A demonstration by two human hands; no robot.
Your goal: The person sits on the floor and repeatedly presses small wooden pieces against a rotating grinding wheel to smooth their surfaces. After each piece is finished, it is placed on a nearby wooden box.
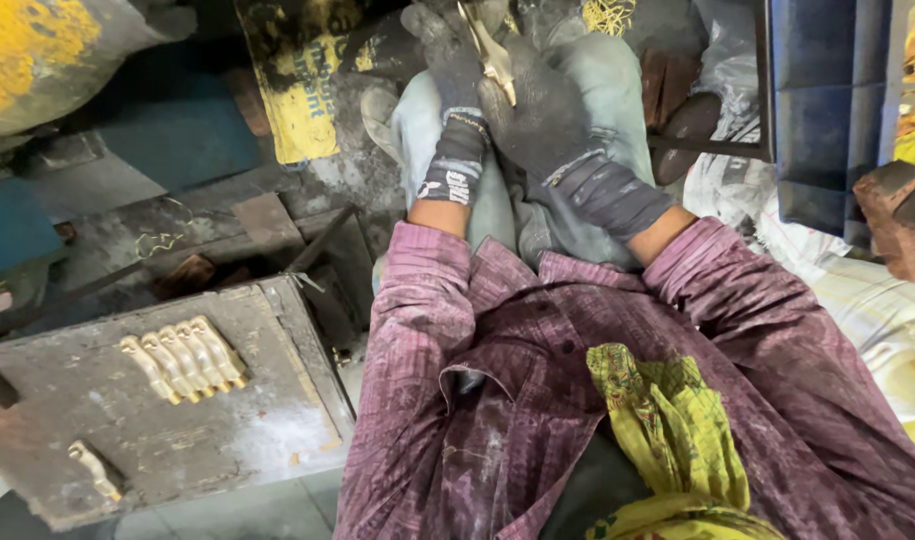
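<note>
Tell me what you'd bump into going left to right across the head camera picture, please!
Single brass piece on the grey metal box → row of brass pieces → left hand in a dark glove → brass piece held by both hands → right hand → reddish brick.

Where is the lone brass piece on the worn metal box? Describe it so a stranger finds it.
Start at the grey metal box, lower left. Five brass castings lie in a row at its middle. The lone brass piece lies apart near the front corner, alone.
</note>
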